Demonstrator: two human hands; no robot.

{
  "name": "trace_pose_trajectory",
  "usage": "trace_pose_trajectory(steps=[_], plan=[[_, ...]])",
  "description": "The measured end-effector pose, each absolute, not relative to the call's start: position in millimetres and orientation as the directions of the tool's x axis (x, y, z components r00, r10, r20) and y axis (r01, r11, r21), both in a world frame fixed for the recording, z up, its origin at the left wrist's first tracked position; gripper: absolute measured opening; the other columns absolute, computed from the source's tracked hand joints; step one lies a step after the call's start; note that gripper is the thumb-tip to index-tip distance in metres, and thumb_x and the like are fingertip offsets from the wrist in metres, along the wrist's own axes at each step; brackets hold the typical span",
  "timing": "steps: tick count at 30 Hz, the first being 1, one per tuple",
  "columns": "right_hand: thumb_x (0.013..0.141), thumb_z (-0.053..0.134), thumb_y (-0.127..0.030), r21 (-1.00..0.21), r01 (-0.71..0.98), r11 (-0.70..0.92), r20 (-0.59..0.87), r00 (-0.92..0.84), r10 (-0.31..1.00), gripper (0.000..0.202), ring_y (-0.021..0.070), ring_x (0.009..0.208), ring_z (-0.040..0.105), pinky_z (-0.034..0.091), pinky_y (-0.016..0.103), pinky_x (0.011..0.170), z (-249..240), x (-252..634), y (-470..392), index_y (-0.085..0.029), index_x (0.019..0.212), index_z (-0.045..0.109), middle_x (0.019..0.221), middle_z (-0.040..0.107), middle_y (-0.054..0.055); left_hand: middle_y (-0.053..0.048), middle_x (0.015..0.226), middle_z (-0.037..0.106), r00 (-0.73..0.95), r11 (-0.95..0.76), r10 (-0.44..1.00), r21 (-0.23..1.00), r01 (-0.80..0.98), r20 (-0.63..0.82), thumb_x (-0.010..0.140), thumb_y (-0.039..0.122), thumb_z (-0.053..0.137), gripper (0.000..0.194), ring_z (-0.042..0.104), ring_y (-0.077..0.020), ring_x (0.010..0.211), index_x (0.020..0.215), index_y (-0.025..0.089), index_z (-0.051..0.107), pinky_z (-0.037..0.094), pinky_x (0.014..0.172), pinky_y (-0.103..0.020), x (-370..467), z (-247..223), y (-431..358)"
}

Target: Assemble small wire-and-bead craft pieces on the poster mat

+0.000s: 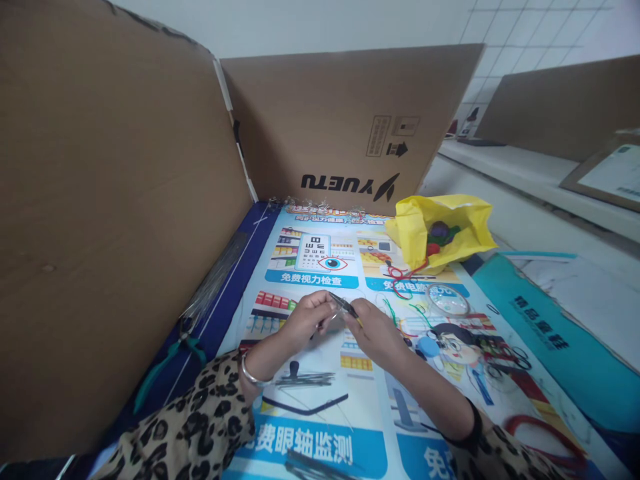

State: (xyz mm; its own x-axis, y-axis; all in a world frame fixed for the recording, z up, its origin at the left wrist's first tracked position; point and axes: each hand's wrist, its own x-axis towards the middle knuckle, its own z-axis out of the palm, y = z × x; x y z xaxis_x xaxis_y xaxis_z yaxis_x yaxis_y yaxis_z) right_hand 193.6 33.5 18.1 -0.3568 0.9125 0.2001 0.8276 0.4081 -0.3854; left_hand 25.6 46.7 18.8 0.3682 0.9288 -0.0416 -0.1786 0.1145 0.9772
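My two hands meet over the printed poster [320,333], near its middle. In my right hand [377,330] is a small dark tool that looks like pliers [344,305], its tips pointing up and left toward my left fingers. A bit of yellow shows by the grip. My left hand [311,319] is closed in a pinch close to the tips; a thin clear or shiny piece shows between the hands, too small to name. Below them, a bundle of short dark wires [305,380] lies on the poster.
Cardboard panels stand at left [110,200] and back [310,127]. Teal-handled pliers [183,347] and long thin wires [217,273] lie left. A yellow bag [415,233] with coloured thread, a clear round dish [447,300], a red coil [545,420] and a teal box [555,340] are right.
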Motion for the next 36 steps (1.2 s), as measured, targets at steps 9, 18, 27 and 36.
trace_pose_trajectory(steps=[9,18,27,36], plan=[[0.086,0.040,-0.023,-0.346,0.821,0.454,0.288,-0.367,0.884,0.010,0.0219,0.084,0.050,0.041,0.033,0.073,11.7,192.6,34.9,-0.017,0.086,0.048,0.088,0.055,0.009,0.007,0.047,0.042,0.231,-0.100,0.970,0.992,0.079,0.079,0.078,0.025,0.046,0.016,0.038,-0.0069,0.044,0.065,0.017,0.046,0.032,0.048,-0.019,29.9,22.7,42.6],[0.087,0.040,-0.025,-0.396,0.782,0.482,0.318,-0.375,0.870,0.010,0.0208,0.083,0.049,0.041,0.033,0.071,12.8,194.1,35.4,-0.018,0.085,0.048,0.086,0.054,0.008,0.005,0.052,0.046,0.212,-0.309,0.945,0.893,0.329,0.249,0.081,0.023,0.042,0.016,0.045,-0.0104,0.056,0.069,0.018,0.051,0.036,0.058,-0.021,27.4,26.5,38.8],[0.090,0.036,-0.028,-0.390,0.787,0.479,0.302,-0.382,0.874,0.016,0.0212,0.083,0.051,0.041,0.033,0.072,12.2,195.3,34.1,-0.018,0.085,0.048,0.086,0.054,0.008,0.004,0.057,0.051,0.252,-0.347,0.929,0.874,0.339,0.271,0.081,0.020,0.042,0.015,0.048,-0.0109,0.059,0.071,0.018,0.054,0.037,0.060,-0.022,27.0,22.7,40.0],[0.089,0.037,-0.028,-0.370,0.808,0.459,0.284,-0.372,0.884,0.015,0.0211,0.082,0.051,0.040,0.031,0.069,11.5,194.8,34.4,-0.018,0.086,0.047,0.087,0.055,0.008,0.006,0.049,0.045,0.268,-0.138,0.958,0.983,0.119,0.102,0.081,0.025,0.045,0.017,0.041,-0.0080,0.046,0.066,0.018,0.048,0.035,0.051,-0.021,27.9,24.8,40.0]])
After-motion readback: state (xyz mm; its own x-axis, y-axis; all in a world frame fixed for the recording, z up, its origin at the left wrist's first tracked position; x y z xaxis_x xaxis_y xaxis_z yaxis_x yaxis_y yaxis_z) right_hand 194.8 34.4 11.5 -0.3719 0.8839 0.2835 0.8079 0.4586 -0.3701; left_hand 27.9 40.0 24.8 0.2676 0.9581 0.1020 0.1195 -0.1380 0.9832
